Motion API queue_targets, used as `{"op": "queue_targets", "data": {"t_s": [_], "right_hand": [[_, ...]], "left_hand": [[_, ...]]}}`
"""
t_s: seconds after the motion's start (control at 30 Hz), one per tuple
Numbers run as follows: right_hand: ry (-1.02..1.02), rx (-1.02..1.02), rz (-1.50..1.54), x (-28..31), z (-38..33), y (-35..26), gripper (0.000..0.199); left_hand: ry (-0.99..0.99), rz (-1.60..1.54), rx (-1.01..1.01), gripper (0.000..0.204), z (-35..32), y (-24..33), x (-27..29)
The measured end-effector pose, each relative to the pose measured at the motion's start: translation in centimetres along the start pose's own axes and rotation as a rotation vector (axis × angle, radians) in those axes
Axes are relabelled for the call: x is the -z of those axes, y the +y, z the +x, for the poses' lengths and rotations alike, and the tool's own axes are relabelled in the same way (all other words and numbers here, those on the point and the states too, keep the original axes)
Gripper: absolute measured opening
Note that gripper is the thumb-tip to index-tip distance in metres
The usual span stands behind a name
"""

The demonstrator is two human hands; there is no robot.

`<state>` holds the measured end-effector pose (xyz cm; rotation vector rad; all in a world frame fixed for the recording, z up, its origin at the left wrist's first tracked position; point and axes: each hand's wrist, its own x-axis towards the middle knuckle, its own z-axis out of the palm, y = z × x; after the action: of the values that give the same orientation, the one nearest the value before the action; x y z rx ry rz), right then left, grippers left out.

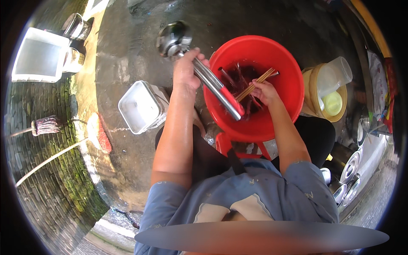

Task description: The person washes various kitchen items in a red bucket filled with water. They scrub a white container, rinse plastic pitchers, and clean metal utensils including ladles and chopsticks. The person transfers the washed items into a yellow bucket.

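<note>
My left hand (187, 70) is closed around the shiny metal handles of what look like ladles (173, 38). Their round bowls point away from me, over the wet ground, and the handle ends slant over a red plastic basin (210, 91). Fingers of my right hand (264, 92) grip a bundle of wooden chopsticks (243, 93) inside that basin. Dark water and several metal utensils (227, 76) lie around and below the chopsticks. How many ladles I hold is hard to make out.
A white square bucket (143, 108) stands to the left. At the right, a tan bucket (312, 91) holds translucent and pale green containers. A red stool (223, 144) is near my knees. Mops (100, 132), a white tub (40, 55) and metal pots (76, 27) are further left; pot lids (350, 166) lie right.
</note>
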<state>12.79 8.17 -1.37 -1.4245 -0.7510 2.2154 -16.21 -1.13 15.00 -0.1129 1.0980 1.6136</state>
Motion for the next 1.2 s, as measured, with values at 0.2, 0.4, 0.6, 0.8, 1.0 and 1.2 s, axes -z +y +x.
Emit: {"op": "queue_targets", "data": {"t_s": [0.2, 0.4, 0.6, 0.8, 1.0, 1.2], "right_hand": [[-0.143, 0.264, -0.139, -6.7, -5.4, -10.3, 0.017], [-0.305, 0.299, -0.261, -10.5, -6.4, -15.4, 0.017], [-0.234, 0.211, -0.332, -10.8, -5.0, -15.2, 0.020], [0.342, 0.663, -0.614, -10.3, -4.1, -15.8, 0.050], [0.355, 1.304, -1.555, -10.2, -4.7, -20.1, 0.011], [0.351, 1.088, -1.841, -11.9, -4.7, -20.8, 0.011]], "left_hand": [[-0.260, 0.264, 0.299, 0.023, -0.7, -3.2, -0.6], [-0.462, 0.279, 0.389, 0.024, -0.9, -7.4, -1.4], [-0.245, 0.485, 0.198, 0.026, 0.1, -7.2, -1.2], [-0.135, 0.445, 0.004, 0.029, 0.0, -7.9, -0.9], [-0.106, 0.467, 0.023, 0.026, 0.4, -8.2, -0.5], [-0.068, 0.433, -0.031, 0.019, 0.1, -8.5, -1.0]]}}
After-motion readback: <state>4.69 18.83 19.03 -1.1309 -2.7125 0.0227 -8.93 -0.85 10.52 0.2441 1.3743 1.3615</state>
